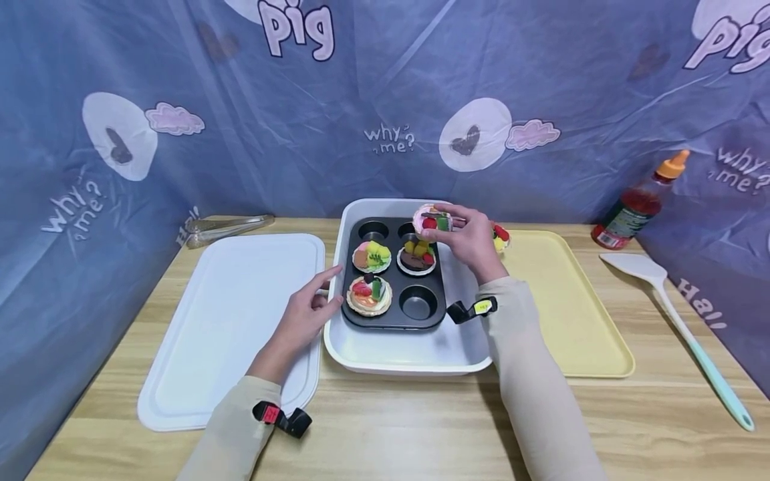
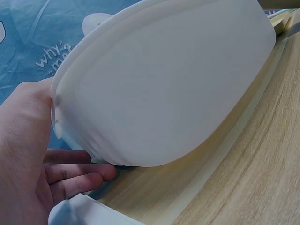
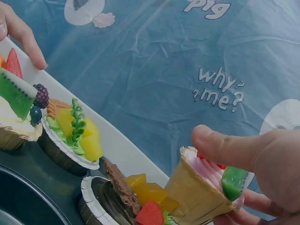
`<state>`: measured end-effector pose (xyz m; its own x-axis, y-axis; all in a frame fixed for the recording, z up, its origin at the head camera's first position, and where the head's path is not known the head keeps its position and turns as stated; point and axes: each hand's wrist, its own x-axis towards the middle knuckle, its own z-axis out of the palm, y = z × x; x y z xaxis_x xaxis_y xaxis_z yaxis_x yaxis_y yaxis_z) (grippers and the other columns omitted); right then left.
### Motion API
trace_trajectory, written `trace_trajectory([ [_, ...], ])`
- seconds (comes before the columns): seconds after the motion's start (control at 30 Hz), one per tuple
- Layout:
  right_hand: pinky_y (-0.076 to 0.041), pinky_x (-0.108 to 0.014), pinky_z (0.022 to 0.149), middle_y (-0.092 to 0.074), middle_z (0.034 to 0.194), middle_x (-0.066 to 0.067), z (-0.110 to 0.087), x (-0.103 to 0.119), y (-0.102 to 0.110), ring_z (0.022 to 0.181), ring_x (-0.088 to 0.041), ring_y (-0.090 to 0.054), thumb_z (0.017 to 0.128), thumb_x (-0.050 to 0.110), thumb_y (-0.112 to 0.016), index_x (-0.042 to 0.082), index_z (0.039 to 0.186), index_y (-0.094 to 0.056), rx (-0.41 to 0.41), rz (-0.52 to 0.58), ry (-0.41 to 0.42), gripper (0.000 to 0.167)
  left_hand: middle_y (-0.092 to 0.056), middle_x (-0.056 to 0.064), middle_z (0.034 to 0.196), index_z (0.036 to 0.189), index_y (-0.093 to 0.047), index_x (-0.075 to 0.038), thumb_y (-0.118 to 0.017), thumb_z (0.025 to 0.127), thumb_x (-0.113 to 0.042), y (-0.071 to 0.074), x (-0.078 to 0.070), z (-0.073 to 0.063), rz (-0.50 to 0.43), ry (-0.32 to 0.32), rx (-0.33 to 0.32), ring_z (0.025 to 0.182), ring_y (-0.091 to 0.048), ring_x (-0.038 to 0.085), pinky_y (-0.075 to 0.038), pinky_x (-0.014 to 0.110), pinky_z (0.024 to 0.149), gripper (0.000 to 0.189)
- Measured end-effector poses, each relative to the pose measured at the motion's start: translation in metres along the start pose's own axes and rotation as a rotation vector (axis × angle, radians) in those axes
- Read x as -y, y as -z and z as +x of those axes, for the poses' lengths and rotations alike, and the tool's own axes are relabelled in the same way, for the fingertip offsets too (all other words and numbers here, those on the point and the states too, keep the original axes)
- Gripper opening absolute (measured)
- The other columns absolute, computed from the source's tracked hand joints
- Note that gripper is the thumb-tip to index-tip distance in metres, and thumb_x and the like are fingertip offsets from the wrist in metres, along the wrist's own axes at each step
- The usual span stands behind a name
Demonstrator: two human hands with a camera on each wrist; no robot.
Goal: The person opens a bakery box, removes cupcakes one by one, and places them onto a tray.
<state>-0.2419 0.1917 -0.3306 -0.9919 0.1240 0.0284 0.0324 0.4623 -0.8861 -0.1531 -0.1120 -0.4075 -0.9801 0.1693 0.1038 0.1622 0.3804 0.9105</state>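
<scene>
My right hand (image 1: 472, 237) pinches a small pink-cream tart (image 1: 423, 219) with red fruit and a green slice on top. It is over the back right cup of a dark muffin tin (image 1: 394, 321). In the right wrist view, the thumb lies across the topping, fingers below. The tin sits in a white tub (image 1: 415, 367) and bears a chocolate tart (image 1: 415, 266), a kiwi-and-yellow-fruit tart (image 1: 371, 257) and a larger strawberry tart (image 1: 369, 304). My left hand (image 1: 303, 314) holds the tub's left rim, thumb and index finger over it, the other fingers curled outside.
A white lid-like tray (image 1: 240, 314) lies left of the tub, with metal tongs (image 1: 228, 229) behind it. To the right is a yellow tray (image 1: 583, 321) with another fruit tart (image 1: 500, 235). Farther right are a sauce bottle (image 1: 637, 204) and a long-handled spatula (image 1: 680, 321).
</scene>
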Motion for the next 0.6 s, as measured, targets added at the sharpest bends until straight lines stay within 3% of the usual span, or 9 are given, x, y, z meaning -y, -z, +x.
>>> trace_trajectory([
  [0.23,-0.051,-0.047,0.099,-0.053,0.147,-0.01,-0.0009,-0.0032,0.0027,0.125,-0.031,-0.053,0.077,0.028,-0.088,0.026,0.134,-0.067,-0.04,0.023,-0.011,0.061,-0.063,0.02,0.123,0.15,-0.05,-0.021,-0.065,0.095,-0.009,0.0012,-0.0004,-0.0004,0.004,-0.015,-0.001,0.077,-0.058,0.014,-0.047,0.021,0.072,0.058],
  [0.6,-0.053,-0.048,0.098,-0.054,0.144,-0.013,-0.0024,-0.0048,0.0046,0.127,-0.037,-0.057,0.076,0.025,-0.09,0.021,0.132,-0.069,-0.09,-0.014,0.083,0.059,-0.062,0.02,0.122,0.149,-0.05,-0.02,-0.065,0.094,-0.008,0.0003,-0.0008,-0.0006,-0.016,-0.003,0.0,0.076,-0.057,0.013,-0.046,0.02,0.071,0.058],
])
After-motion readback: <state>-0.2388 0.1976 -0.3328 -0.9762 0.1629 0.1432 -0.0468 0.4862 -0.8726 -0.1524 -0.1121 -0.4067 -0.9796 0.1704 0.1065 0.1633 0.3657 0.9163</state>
